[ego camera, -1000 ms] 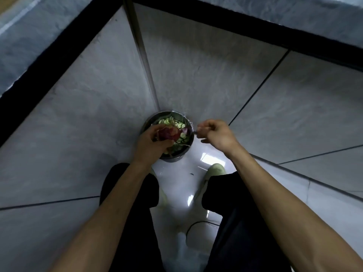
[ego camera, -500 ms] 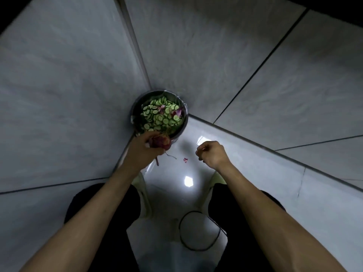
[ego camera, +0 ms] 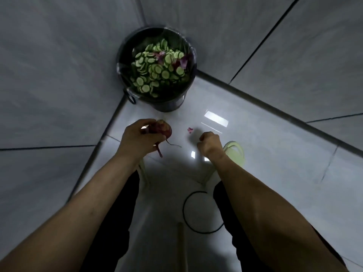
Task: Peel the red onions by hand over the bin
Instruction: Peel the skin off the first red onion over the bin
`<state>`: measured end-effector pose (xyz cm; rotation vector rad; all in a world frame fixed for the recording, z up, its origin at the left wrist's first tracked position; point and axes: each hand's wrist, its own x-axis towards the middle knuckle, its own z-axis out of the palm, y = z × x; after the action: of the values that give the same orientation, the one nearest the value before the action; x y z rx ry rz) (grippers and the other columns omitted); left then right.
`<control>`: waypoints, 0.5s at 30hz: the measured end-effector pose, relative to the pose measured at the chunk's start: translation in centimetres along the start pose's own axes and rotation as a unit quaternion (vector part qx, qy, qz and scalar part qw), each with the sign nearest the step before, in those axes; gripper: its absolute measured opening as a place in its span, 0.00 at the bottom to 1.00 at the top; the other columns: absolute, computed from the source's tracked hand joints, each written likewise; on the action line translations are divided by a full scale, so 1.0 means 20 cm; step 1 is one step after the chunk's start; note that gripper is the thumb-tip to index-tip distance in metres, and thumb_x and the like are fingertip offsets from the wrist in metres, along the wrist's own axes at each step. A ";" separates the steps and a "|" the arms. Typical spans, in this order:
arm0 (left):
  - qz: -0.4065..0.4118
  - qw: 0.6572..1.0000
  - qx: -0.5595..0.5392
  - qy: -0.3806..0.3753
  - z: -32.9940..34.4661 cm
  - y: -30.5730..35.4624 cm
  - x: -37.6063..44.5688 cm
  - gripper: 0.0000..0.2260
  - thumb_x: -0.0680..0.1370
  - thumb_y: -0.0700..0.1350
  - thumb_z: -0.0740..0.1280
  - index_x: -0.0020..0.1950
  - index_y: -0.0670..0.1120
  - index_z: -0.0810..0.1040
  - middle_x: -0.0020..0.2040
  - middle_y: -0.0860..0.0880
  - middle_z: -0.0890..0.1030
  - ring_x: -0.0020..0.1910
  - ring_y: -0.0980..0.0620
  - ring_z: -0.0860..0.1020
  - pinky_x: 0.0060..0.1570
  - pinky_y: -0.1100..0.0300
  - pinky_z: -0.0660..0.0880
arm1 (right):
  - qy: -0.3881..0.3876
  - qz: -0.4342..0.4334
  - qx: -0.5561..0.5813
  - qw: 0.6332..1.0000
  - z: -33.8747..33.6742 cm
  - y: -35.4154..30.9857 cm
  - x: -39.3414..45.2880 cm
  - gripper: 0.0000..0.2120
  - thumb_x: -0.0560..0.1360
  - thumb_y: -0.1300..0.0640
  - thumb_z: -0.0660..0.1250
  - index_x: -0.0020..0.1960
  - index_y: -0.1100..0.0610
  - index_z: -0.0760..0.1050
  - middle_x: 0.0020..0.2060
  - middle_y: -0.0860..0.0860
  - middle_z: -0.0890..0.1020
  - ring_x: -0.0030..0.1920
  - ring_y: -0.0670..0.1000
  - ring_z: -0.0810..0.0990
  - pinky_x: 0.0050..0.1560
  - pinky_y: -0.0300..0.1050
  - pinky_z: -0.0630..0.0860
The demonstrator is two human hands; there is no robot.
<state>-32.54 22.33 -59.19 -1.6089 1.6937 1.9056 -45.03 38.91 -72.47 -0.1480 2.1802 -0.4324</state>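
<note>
Gripping the red onion, left hand; peel strips dangling downward; right hand curled empty

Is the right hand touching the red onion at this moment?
Apart. The head view shows bare floor between the right hand and the red onion, which only the left hand grips.

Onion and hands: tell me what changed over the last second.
Both hands drew back from over the bin toward the body; the onion now sits short of the rim, over the floor. The right hand moved apart from the onion. A peel scrap now lies on the floor. Unchanged: the left hand holds the onion, and cucumber slices fill the bin.
</note>
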 end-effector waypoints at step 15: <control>-0.115 0.986 -0.119 0.017 0.03 -0.21 0.31 0.21 0.73 0.32 0.75 0.64 0.46 0.81 0.49 0.42 0.86 0.40 0.48 0.86 0.38 0.59 0.82 | 0.079 -0.080 -0.061 0.992 0.47 0.01 0.59 0.23 0.84 0.45 0.48 0.65 0.59 0.72 0.59 0.59 0.78 0.57 0.61 0.78 0.58 0.50 0.73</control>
<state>-32.65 21.03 -66.65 -1.8380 1.2643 2.0318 -44.72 33.71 -86.61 -0.3694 2.3614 -0.4122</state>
